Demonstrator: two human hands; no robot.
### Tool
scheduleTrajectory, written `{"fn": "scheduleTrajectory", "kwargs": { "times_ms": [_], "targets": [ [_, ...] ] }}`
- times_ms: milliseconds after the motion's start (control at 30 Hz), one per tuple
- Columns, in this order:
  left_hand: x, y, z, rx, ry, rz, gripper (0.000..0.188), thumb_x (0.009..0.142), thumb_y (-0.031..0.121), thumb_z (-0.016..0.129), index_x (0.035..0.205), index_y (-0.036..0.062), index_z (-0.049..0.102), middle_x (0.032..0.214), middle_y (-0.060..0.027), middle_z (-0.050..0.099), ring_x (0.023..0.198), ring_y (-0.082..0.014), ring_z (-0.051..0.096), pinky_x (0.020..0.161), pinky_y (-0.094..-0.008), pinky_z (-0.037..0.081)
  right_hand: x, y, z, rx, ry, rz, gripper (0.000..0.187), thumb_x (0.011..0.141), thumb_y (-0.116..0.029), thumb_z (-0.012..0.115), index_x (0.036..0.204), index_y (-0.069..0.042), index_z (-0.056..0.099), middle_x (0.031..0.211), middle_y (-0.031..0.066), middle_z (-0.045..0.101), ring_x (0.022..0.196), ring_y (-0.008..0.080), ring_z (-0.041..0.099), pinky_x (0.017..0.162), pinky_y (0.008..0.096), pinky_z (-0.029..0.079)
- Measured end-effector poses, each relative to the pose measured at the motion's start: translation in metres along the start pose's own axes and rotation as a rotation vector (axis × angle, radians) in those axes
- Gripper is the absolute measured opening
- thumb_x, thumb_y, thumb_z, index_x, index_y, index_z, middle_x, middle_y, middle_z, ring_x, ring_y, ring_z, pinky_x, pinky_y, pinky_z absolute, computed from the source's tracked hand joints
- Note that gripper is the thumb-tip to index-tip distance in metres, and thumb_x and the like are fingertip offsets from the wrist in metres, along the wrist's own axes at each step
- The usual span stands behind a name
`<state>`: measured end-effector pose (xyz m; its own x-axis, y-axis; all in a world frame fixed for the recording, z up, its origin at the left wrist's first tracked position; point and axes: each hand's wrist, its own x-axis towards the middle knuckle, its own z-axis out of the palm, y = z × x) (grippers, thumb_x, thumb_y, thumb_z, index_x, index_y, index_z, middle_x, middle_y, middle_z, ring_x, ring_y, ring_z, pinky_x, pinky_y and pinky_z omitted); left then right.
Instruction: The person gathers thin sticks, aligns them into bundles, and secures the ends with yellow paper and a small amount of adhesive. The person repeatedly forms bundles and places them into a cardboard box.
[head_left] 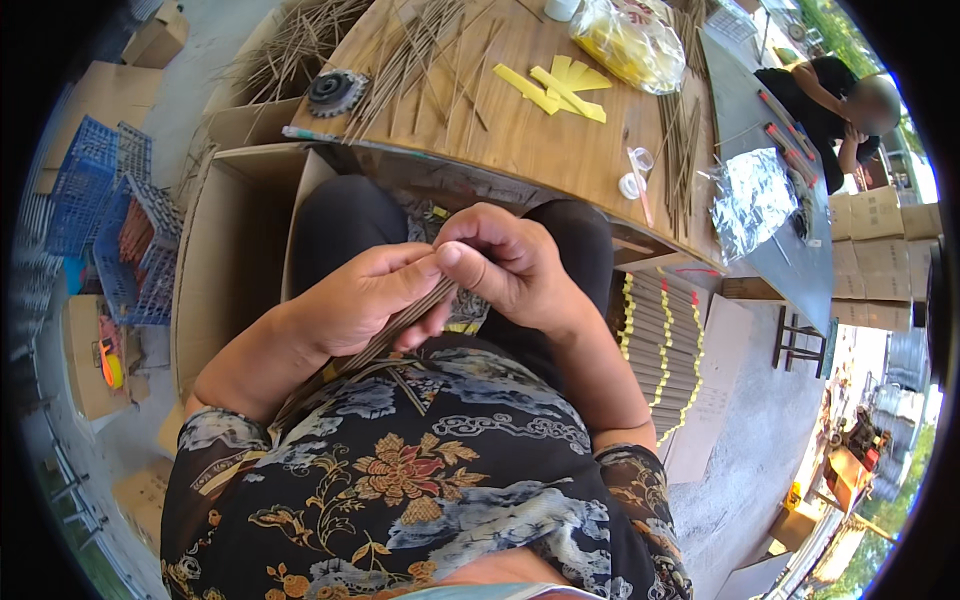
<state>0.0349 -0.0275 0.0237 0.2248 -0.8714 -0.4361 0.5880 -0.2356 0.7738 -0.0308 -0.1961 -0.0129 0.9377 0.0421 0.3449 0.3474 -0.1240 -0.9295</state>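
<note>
Over my lap, my left hand (365, 295) is closed around a bundle of thin brown sticks (408, 318), which slants from beside my left forearm up toward my fingertips. My right hand (510, 265) meets it at the upper end of the bundle, thumb and forefinger pinched together against the left thumb. Whatever lies in that pinch is hidden by the fingers. Beyond my knees, more loose brown sticks (415, 60) lie scattered on the wooden table (560, 150), near several yellow paper strips (570, 90).
A dark toothed gear (336, 92) sits at the table's left corner; a clear bag with yellow contents (635, 40) lies toward the back. An open cardboard box (235, 260) stands at my left, yellow-banded stick bundles (660, 340) at my right. A person (835, 110) sits beyond the grey table (740, 100).
</note>
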Motion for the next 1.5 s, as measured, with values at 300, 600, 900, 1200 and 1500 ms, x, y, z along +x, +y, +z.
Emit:
{"fn": "scheduleTrajectory", "kwargs": {
  "times_ms": [300, 600, 900, 1200, 1500],
  "targets": [
    [0.017, -0.003, -0.03, 0.002, 0.08, 0.111, 0.038, 0.09, 0.039, 0.041, 0.093, 0.0025, 0.049, 0.064, -0.0032, 0.047, 0.047, -0.0043, 0.038, 0.042, -0.015, 0.033, 0.032, 0.018, -0.001, 0.093, -0.051, 0.081, 0.021, 0.085, -0.022, 0.058, 0.088, -0.001, 0.054, 0.071, 0.0072, 0.058, 0.065, 0.012, 0.057, 0.059, 0.0249, 0.046],
    [0.029, 0.004, -0.064, -0.038, 0.159, 0.128, 0.03, 0.091, 0.033, 0.042, 0.087, 0.0038, 0.049, 0.063, -0.0002, 0.047, 0.048, -0.0035, 0.038, 0.043, -0.0151, 0.032, 0.109, 0.125, -0.098, -0.586, 0.415, 0.348, 0.022, 0.077, -0.023, 0.06, 0.086, -0.004, 0.065, 0.08, 0.0097, 0.063, 0.069, 0.0209, 0.059, 0.066, 0.0304, 0.046],
    [0.041, 0.003, -0.082, -0.067, 0.127, 0.108, 0.035, 0.089, 0.037, 0.045, 0.089, 0.0028, 0.049, 0.064, -0.0021, 0.048, 0.048, -0.0038, 0.038, 0.043, -0.0144, 0.033, 0.131, 0.174, -0.15, -1.132, 0.12, 0.464, 0.025, 0.074, -0.026, 0.062, 0.087, -0.005, 0.06, 0.089, 0.0143, 0.058, 0.088, 0.0322, 0.054, 0.078, 0.0389, 0.043],
    [0.044, 0.003, -0.084, -0.054, 0.107, 0.111, 0.032, 0.09, 0.036, 0.044, 0.088, 0.0041, 0.049, 0.062, -0.0014, 0.047, 0.047, -0.004, 0.038, 0.044, -0.0146, 0.033, 0.128, 0.169, -0.141, -1.238, 0.194, 0.385, 0.023, 0.075, -0.025, 0.06, 0.087, -0.005, 0.06, 0.095, 0.0143, 0.057, 0.09, 0.0327, 0.052, 0.079, 0.0399, 0.042],
    [0.041, 0.005, -0.08, -0.036, 0.096, 0.106, 0.03, 0.092, 0.032, 0.04, 0.088, 0.0032, 0.048, 0.062, 0.0003, 0.046, 0.048, -0.0033, 0.038, 0.044, -0.015, 0.033, 0.101, 0.155, -0.122, -1.189, 0.15, 0.469, 0.017, 0.078, -0.022, 0.056, 0.083, -0.006, 0.06, 0.08, 0.0141, 0.059, 0.08, 0.0313, 0.056, 0.072, 0.0402, 0.044]
  ]
}}
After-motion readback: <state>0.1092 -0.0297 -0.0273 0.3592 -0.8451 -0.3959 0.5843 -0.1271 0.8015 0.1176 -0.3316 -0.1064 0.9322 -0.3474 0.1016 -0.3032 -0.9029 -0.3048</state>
